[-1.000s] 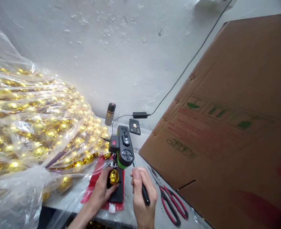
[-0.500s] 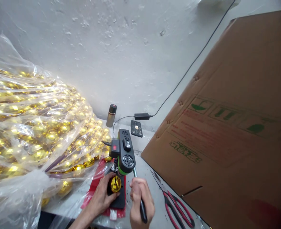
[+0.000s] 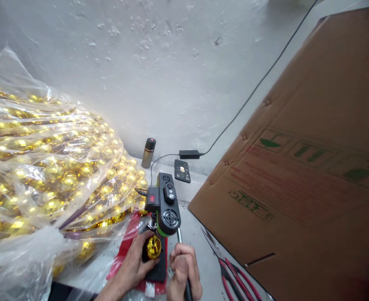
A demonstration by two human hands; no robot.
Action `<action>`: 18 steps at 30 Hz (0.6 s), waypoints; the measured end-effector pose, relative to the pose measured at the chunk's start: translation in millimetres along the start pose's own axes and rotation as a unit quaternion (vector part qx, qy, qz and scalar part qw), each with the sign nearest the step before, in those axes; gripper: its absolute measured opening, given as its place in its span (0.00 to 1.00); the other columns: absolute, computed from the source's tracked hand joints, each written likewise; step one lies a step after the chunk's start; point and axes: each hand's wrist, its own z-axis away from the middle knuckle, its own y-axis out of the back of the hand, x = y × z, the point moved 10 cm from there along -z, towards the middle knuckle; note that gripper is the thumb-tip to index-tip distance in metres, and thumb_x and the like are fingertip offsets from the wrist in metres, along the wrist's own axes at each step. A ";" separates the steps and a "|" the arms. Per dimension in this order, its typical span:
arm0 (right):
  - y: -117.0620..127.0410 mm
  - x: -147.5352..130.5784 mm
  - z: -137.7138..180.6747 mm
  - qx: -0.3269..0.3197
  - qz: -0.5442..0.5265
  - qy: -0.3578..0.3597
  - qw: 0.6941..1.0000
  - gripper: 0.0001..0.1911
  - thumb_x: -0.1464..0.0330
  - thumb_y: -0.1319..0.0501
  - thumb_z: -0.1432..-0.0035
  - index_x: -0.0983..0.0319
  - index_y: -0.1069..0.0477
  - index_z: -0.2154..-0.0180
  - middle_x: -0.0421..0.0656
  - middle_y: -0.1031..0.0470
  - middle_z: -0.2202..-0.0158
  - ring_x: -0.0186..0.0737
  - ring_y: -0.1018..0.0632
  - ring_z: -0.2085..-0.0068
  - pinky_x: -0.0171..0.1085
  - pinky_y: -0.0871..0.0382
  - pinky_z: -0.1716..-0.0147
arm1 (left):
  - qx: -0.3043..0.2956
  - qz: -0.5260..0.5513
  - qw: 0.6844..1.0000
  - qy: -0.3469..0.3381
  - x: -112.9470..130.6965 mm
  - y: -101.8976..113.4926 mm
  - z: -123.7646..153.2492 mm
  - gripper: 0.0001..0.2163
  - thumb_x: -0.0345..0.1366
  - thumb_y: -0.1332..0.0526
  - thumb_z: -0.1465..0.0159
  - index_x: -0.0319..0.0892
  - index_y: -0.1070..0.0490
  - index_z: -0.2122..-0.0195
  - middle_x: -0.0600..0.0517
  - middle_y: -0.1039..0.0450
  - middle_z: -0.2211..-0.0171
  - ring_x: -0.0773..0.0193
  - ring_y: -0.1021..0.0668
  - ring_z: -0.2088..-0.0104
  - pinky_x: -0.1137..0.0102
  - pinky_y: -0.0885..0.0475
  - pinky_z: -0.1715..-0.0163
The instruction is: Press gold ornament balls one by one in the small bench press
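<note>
My left hand [image 3: 133,267] curls its fingers and thumb around the side of a shiny gold faceted ball [image 3: 153,248]. The ball sits on the black base [image 3: 158,274] of a small black bench machine with green trim [image 3: 168,198], directly below its head. From the machine's right side a metal lever [image 3: 179,235] with a black grip slants toward me, and my right hand [image 3: 184,274] is closed around that grip. Part of the grip is hidden by my fingers, and the machine's head covers whatever lies just above the ball.
A large clear bag of gold balls [image 3: 55,179] fills the left. Red plastic [image 3: 121,259] lies under the machine. Scissors [image 3: 231,271] and a cardboard box [image 3: 291,167] are at right. A bottle [image 3: 148,153], a phone [image 3: 182,170] and a power adapter [image 3: 189,154] stand behind.
The camera view has shifted slightly, so the scene appears a little lower and farther right. Both hands keep their holds on the ball and the lever grip.
</note>
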 end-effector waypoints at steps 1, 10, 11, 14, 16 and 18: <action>-0.1 -0.6 -0.2 0.000 0.001 0.002 1.000 0.21 0.64 0.46 0.25 0.58 0.36 0.74 0.37 0.33 0.71 0.34 0.32 0.72 0.36 0.41 0.72 | 0.001 0.002 1.000 0.000 -0.3 -0.1 0.0 0.28 0.35 0.28 0.44 0.45 0.26 0.41 0.40 0.21 0.42 0.40 0.21 0.41 0.48 0.28 0.37; -1.3 -6.0 -0.8 -0.004 0.019 0.017 1.000 0.21 0.67 0.47 0.25 0.58 0.38 0.74 0.37 0.33 0.72 0.33 0.32 0.72 0.36 0.41 0.71 | 0.004 0.001 1.000 -0.007 0.7 0.3 0.2 0.28 0.35 0.28 0.44 0.46 0.25 0.41 0.40 0.20 0.42 0.40 0.21 0.41 0.48 0.27 0.38; -1.4 -6.4 -0.5 -0.001 0.015 0.016 1.000 0.21 0.67 0.47 0.25 0.58 0.38 0.74 0.37 0.33 0.72 0.33 0.32 0.73 0.36 0.41 0.71 | 0.005 -0.001 1.000 -0.009 0.9 0.5 0.3 0.28 0.35 0.28 0.44 0.46 0.25 0.41 0.40 0.20 0.42 0.40 0.21 0.41 0.48 0.27 0.38; -2.2 -5.7 1.5 0.001 0.001 0.008 1.000 0.21 0.69 0.47 0.25 0.59 0.38 0.74 0.37 0.34 0.71 0.33 0.33 0.72 0.36 0.42 0.71 | 0.001 -0.007 1.000 -0.008 -0.3 -0.7 0.4 0.28 0.35 0.28 0.44 0.46 0.26 0.40 0.40 0.21 0.41 0.40 0.22 0.40 0.47 0.28 0.37; -2.3 -3.8 3.2 0.001 -0.003 -0.001 1.000 0.21 0.69 0.47 0.25 0.59 0.38 0.74 0.37 0.34 0.70 0.33 0.33 0.72 0.36 0.42 0.70 | -0.003 -0.010 1.000 -0.007 -1.5 -1.9 0.2 0.28 0.35 0.28 0.43 0.45 0.27 0.40 0.39 0.22 0.41 0.39 0.22 0.39 0.47 0.29 0.36; -1.0 -1.8 4.1 0.002 -0.006 -0.007 1.000 0.20 0.70 0.47 0.25 0.59 0.38 0.74 0.37 0.34 0.70 0.33 0.33 0.72 0.36 0.42 0.70 | -0.004 -0.011 1.000 -0.007 -2.1 -2.8 0.0 0.28 0.35 0.28 0.43 0.45 0.27 0.40 0.38 0.22 0.40 0.39 0.22 0.39 0.46 0.29 0.36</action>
